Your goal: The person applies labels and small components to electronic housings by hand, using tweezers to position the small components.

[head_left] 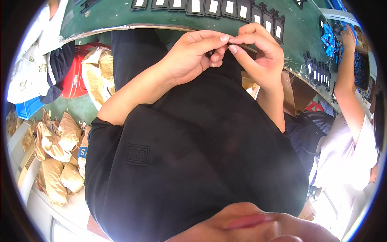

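Note:
Both hands meet in front of my chest, close to the near edge of the green table. My left hand (194, 54) is closed, its thumb and forefinger pinched together and the other fingers curled under. Something dark shows among those curled fingers, too covered to name. Opposite it, my right hand (264, 54) pinches with thumb and forefinger. At the meeting fingertips a small black piece (230, 43) shows, mostly hidden by the fingers. Beyond the hands, flat black plastic frames (213, 8) with white rectangles lie in a row on the table.
The green table (109, 15) has a worn near edge. More black frames (318, 71) and blue parts (329, 40) lie at the right, where a co-worker's arm (348, 86) reaches in. Brown paper bags (54, 161), a blue bin (29, 108) and a red stool (75, 78) are at the left.

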Motion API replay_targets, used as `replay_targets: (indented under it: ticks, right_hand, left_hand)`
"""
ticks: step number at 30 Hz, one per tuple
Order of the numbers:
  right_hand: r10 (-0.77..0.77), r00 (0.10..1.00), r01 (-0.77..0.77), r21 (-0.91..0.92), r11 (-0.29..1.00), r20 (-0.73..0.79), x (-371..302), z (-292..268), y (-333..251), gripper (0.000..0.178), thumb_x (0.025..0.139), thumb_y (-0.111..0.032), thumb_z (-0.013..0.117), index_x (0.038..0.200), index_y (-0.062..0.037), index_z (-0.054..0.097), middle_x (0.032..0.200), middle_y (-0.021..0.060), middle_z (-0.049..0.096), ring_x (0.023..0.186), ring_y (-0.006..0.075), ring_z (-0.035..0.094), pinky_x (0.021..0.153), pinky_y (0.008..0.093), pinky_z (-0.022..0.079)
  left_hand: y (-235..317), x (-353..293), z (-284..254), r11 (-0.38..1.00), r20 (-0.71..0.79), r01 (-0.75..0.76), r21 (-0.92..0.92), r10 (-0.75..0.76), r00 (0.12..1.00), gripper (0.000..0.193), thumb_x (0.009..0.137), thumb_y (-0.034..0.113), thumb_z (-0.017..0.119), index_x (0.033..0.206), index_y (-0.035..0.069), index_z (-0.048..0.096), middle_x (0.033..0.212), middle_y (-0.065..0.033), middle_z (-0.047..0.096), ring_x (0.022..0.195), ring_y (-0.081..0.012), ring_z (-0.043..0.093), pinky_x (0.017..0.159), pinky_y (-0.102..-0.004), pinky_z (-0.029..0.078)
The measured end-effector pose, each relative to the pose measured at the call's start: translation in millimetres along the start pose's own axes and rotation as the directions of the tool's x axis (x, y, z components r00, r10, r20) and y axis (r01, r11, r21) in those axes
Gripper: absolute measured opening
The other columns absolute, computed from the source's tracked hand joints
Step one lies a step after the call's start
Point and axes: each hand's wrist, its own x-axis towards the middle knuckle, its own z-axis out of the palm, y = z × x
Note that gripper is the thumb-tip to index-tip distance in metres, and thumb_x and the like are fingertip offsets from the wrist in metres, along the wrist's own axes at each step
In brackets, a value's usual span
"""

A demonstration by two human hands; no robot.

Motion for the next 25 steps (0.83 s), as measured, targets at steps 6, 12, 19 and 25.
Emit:
replay_targets:
  ticks: [6, 12, 19, 25]
  right_hand:
    - [-0.084, 0.996, 0.063, -0.383, 0.922, -0.039, -3.4, 3.0, 2.2, 0.020, 0.074, -0.002, 0.081, 0.092, -0.0094, 0.076, 0.093, 0.0019, 0.068, 0.085, 0.0180, 0.064, 0.080, 0.0327, 0.046]
    - [-0.293, 0.955, 0.227, -0.733, 0.641, 0.039, 0.3, 7.8, -5.6, 0.017, 0.070, -0.011, 0.082, 0.083, -0.0166, 0.072, 0.093, -0.0093, 0.067, 0.085, 0.0153, 0.061, 0.084, 0.0366, 0.037]
    - [-0.215, 0.971, 0.211, -0.793, 0.571, 0.103, -1.1, 11.4, -13.5, 0.017, 0.071, -0.013, 0.082, 0.085, -0.0170, 0.074, 0.096, -0.0089, 0.067, 0.087, 0.0140, 0.061, 0.087, 0.0375, 0.035]
    - [-0.349, 0.936, 0.238, -0.824, 0.514, 0.053, -2.5, 11.7, -5.4, 0.016, 0.074, -0.016, 0.080, 0.089, -0.0179, 0.076, 0.105, -0.0091, 0.069, 0.091, 0.0141, 0.061, 0.089, 0.0369, 0.034]
  left_hand:
    - [-1.0, 0.9, 0.8, 0.999, -0.037, 0.037, -0.027, -0.038, 0.999, 0.017, 0.104, 0.020, 0.066, 0.105, 0.003, 0.068, 0.082, 0.0008, 0.058, 0.071, -0.0087, 0.049, 0.067, -0.0268, 0.044]
    - [0.2, 3.8, 9.2, 0.999, -0.084, 0.027, 0.034, -0.024, 0.996, 0.020, 0.106, 0.022, 0.062, 0.105, 0.002, 0.065, 0.082, 0.0019, 0.057, 0.071, -0.0083, 0.047, 0.068, -0.0260, 0.043]
    - [-2.3, 3.6, 7.0, 0.995, -0.155, 0.019, 0.101, -0.003, 0.988, 0.019, 0.106, 0.021, 0.062, 0.098, 0.004, 0.063, 0.083, 0.0013, 0.058, 0.071, -0.0085, 0.049, 0.068, -0.0267, 0.043]
    - [4.1, 2.4, 17.6, 0.999, -0.167, -0.014, 0.040, 0.020, 0.986, 0.019, 0.105, 0.022, 0.065, 0.098, 0.004, 0.063, 0.085, 0.0008, 0.059, 0.072, -0.0092, 0.050, 0.070, -0.0275, 0.044]
